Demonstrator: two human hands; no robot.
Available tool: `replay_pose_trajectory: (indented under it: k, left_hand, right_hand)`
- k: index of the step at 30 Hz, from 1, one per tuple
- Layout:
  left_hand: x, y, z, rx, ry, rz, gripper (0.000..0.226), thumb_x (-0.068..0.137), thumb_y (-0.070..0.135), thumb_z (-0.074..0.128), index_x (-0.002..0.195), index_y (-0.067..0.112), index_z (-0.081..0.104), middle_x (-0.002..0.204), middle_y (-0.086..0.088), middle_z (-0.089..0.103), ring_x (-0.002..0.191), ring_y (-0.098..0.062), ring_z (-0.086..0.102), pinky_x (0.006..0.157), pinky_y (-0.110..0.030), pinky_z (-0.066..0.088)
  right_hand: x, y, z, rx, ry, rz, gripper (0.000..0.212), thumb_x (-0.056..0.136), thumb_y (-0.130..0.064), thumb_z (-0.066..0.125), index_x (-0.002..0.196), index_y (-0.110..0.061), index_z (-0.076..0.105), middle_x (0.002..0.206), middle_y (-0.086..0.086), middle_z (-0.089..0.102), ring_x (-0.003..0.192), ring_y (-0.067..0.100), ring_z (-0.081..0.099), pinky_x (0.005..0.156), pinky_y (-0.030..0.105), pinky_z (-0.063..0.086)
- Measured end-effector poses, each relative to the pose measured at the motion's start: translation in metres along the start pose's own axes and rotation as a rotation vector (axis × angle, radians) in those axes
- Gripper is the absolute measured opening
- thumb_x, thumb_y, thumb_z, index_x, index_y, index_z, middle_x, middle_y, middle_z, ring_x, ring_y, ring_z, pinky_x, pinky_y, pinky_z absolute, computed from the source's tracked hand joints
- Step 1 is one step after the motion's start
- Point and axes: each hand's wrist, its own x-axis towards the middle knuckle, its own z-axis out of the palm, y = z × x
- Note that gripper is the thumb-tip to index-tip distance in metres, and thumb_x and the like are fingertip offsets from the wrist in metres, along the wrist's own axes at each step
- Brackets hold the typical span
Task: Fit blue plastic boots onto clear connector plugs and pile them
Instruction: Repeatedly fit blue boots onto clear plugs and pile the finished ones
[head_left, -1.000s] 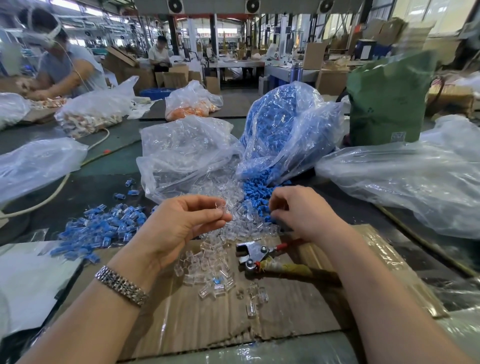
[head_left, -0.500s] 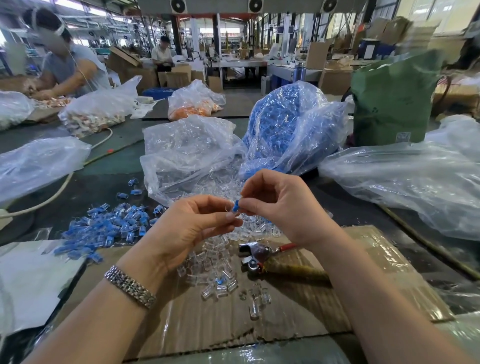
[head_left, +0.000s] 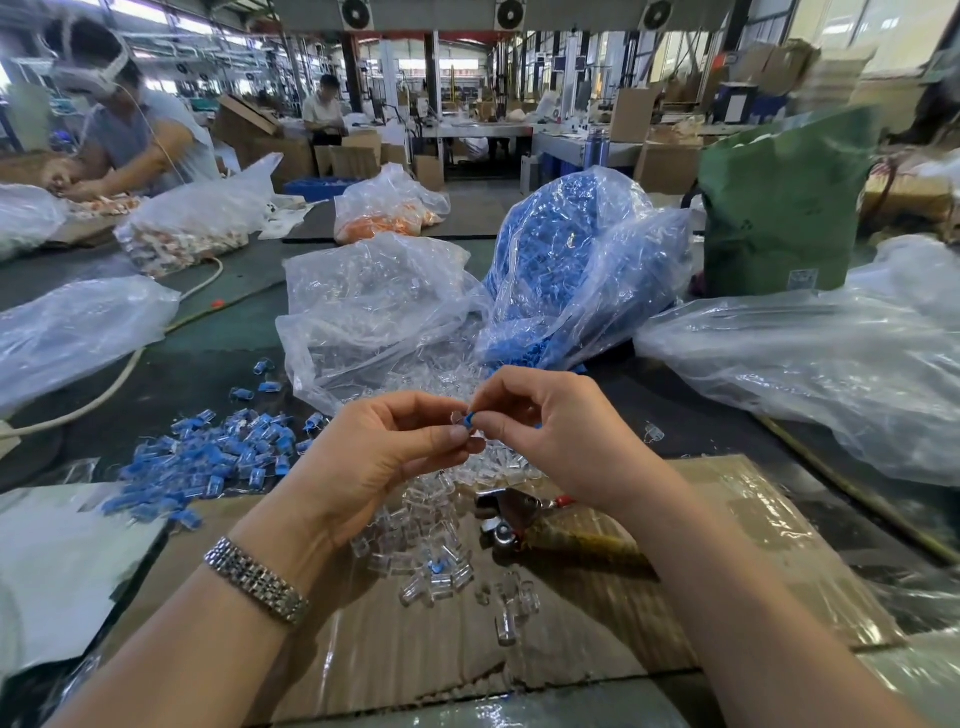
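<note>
Raised since, both hands pinch together: left (head_left: 379, 457) clear plug (head_left: 459, 422), right (head_left: 561, 436) blue boot (head_left: 470, 419).

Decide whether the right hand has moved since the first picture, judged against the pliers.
Yes. The right hand has swung left and away from the pliers, leaving the blue boots to meet the left hand over the clear plugs.

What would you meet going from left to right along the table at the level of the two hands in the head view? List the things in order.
Pile of finished blue-booted plugs → left hand → blue boot pinched between the hands → right hand → lone clear plug → big clear plastic bag.
</note>
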Motion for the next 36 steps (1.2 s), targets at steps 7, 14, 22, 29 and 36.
replay_pose_trajectory:
  k: [7, 14, 22, 29, 36]
  left_hand:
    - [-0.002, 0.001, 0.000, 0.047, -0.001, -0.001, 0.025, 0.072, 0.000, 0.077, 0.096, 0.004, 0.080, 0.102, -0.023, 0.076, 0.096, -0.032, 0.076, 0.080, -0.028, 0.061]
    - [-0.004, 0.004, 0.001, 0.050, 0.026, 0.005, 0.026, 0.072, 0.004, 0.077, 0.097, 0.006, 0.080, 0.102, -0.023, 0.076, 0.098, -0.030, 0.075, 0.080, -0.026, 0.060]
    - [-0.004, 0.005, -0.003, 0.026, 0.045, 0.018, 0.025, 0.075, 0.003, 0.076, 0.100, 0.006, 0.079, 0.105, -0.025, 0.075, 0.103, -0.034, 0.074, 0.082, -0.027, 0.060]
    - [-0.003, 0.005, -0.003, -0.005, 0.092, 0.065, 0.027, 0.071, 0.009, 0.080, 0.098, 0.010, 0.080, 0.106, -0.021, 0.076, 0.103, -0.031, 0.074, 0.079, -0.026, 0.060]
    - [-0.006, 0.006, 0.009, 0.041, 0.090, 0.132, 0.042, 0.053, 0.027, 0.088, 0.094, 0.020, 0.082, 0.104, -0.010, 0.078, 0.098, -0.018, 0.073, 0.085, -0.025, 0.059]
  right_hand:
    - [0.000, -0.005, -0.001, -0.002, -0.021, 0.018, 0.007, 0.091, -0.018, 0.074, 0.089, -0.025, 0.072, 0.077, -0.013, 0.070, 0.076, 0.001, 0.065, 0.073, 0.012, 0.049]
    - [-0.012, -0.006, -0.036, -0.183, -0.323, 0.251, 0.039, 0.073, -0.044, 0.087, 0.101, -0.033, 0.063, 0.096, -0.013, 0.067, 0.087, 0.000, 0.063, 0.079, 0.019, 0.050]
    - [-0.022, -0.015, -0.044, -0.612, -0.648, 0.318, 0.047, 0.067, -0.051, 0.086, 0.102, -0.037, 0.058, 0.101, -0.015, 0.057, 0.097, 0.007, 0.055, 0.089, 0.033, 0.051]
    - [-0.021, -0.017, -0.046, -0.235, -0.444, 0.386, 0.017, 0.087, -0.032, 0.067, 0.083, -0.015, 0.069, 0.071, 0.002, 0.071, 0.062, 0.011, 0.066, 0.071, 0.036, 0.058]
    - [-0.019, -0.020, -0.042, -0.108, -0.424, 0.381, 0.031, 0.101, -0.034, 0.059, 0.087, -0.006, 0.060, 0.076, 0.007, 0.072, 0.077, 0.026, 0.074, 0.082, 0.047, 0.060]
